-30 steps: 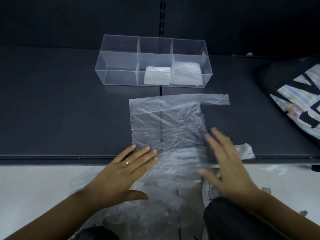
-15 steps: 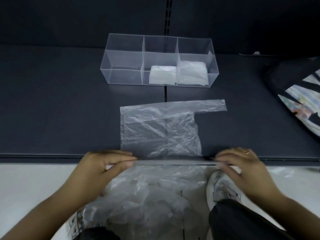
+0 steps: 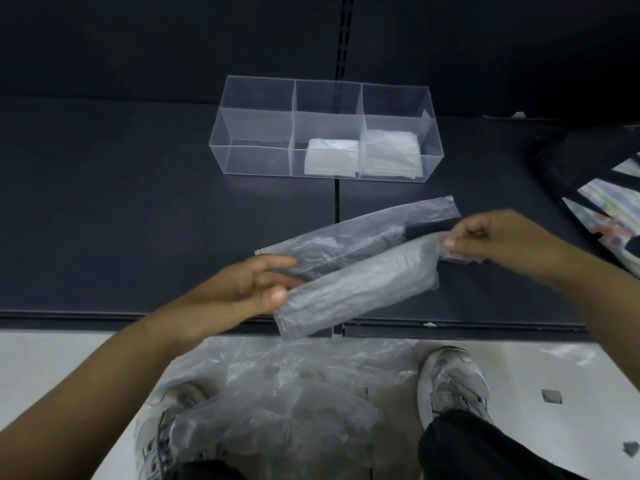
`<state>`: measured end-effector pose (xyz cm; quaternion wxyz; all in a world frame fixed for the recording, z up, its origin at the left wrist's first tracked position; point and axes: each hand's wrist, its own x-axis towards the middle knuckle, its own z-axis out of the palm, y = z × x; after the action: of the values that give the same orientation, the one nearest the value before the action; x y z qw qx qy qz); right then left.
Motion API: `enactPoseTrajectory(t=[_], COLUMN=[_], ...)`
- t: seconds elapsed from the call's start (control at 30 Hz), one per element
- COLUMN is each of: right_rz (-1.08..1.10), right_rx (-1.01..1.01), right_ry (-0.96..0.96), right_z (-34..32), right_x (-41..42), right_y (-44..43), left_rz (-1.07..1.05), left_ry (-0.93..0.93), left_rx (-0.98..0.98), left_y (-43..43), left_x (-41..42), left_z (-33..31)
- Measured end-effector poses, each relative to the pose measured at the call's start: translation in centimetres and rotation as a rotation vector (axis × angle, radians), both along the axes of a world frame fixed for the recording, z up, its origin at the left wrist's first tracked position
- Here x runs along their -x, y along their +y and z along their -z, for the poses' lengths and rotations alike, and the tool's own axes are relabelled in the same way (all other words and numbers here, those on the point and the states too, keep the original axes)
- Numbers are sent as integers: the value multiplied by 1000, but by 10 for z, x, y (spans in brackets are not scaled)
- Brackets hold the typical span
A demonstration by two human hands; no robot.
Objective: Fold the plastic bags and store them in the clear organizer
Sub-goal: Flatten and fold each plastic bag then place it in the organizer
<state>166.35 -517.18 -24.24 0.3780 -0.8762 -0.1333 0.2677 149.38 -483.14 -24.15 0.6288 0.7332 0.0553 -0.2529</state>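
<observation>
Head view: the plastic bag [image 3: 360, 282] is held at mid-frame over the dark shelf [image 3: 121, 220], doubled lengthwise into a narrow strip and not yet folded down to a square. The left hand [image 3: 242, 289] pinches its lower-left end between thumb and fingers. The right hand [image 3: 502, 237], fingers curled, pinches the right end by the handle. In the clear organizer [image 3: 252, 161] at upper centre, a folded bag [image 3: 331, 161] lies in the middle compartment and a folded stack [image 3: 391, 154] in the right one. A loose pile of bags [image 3: 277, 393] at lower centre awaits folding. Judgement: partway, with much left.
</observation>
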Motion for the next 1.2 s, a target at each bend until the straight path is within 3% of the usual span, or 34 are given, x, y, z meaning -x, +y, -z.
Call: enactPoseTrajectory(t=[0.2, 0.4, 0.7, 0.77, 0.83, 0.9, 0.97, 1.1, 1.2], right_rz=[-62, -18, 182, 209, 230, 250, 256, 316, 401], right_rx=[107, 155, 91, 94, 94, 105, 130, 211, 269], right_ry=[7, -19, -147, -189, -221, -246, -274, -325, -646], right_z=[1, -5, 30, 35, 38, 38, 38, 38, 26], right_x=[-25, -46, -55, -55, -54, -55, -56, -53, -31], right_y=[15, 14, 20, 23, 26, 29, 33, 43, 61], left_rz=[43, -480, -591, -582, -583, -504, -309, 36, 123], left_ry=[48, 58, 59, -6, -221, -588, -772, -488, -389], left_rx=[88, -271, -366, -538, -825, -1035, -1079, -1215, -1323], left_y=[-7, -16, -10, -14, -20, -32, -48, -62, -58], left_x=[7, -4, 4, 7, 14, 20, 24, 23, 23], left_z=[1, 28, 37, 33, 31, 28, 33, 52, 62])
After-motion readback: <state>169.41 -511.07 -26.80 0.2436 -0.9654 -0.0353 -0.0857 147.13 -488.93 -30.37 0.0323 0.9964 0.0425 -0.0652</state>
